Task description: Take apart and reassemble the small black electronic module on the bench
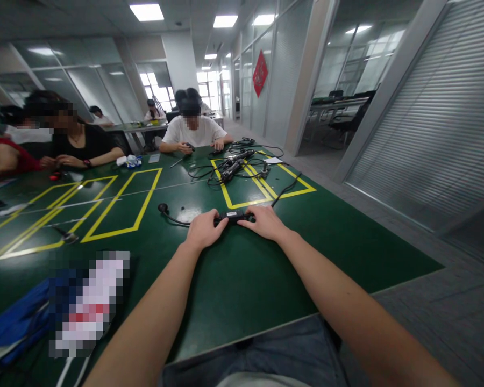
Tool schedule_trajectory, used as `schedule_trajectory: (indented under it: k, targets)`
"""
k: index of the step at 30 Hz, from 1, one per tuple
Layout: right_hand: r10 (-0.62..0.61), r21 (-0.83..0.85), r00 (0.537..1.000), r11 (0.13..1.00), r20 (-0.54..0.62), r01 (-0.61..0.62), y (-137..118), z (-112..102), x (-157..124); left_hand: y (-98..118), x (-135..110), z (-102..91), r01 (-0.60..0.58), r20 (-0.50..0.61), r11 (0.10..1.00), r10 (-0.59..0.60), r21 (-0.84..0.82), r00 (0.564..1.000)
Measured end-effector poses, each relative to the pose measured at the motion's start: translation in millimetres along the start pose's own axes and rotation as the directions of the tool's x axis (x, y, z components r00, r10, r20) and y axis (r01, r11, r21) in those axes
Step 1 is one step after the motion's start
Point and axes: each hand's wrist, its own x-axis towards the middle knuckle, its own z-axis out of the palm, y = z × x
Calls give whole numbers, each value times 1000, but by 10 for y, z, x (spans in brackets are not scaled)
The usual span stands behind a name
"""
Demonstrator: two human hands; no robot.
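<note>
Both of my hands grip a black power adapter [233, 215], a slim box with a small white label on top, low over the green table. My left hand [204, 228] is closed on its left end, thumb and index finger toward the label. Its right end is pinched by my right hand [267, 222]. From the left side a black cord [176, 220] runs to a dark rounded end piece [163, 208], perhaps a plug. Another black cord [285, 189] leads off beyond my right hand toward the back right.
Yellow tape [248, 203] marks boxes on the green table [242, 279]. A tangle of black adapters and cords [236, 165] lies beyond my hands. A blue bag [22, 314] and a blurred white pouch [92, 301] lie front left. One co-worker [192, 129] sits opposite, others at left.
</note>
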Motion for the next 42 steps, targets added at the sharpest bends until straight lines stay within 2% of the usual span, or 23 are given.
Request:
schedule_trajectory:
  k: [18, 42]
  targets:
    - [52, -38, 999, 998, 0, -52, -8, 21, 8, 35, 30, 24, 52, 14, 998, -52, 19, 999]
    - [68, -43, 998, 997, 18, -67, -14, 10, 14, 51, 26, 19, 29, 41, 998, -31, 55, 999]
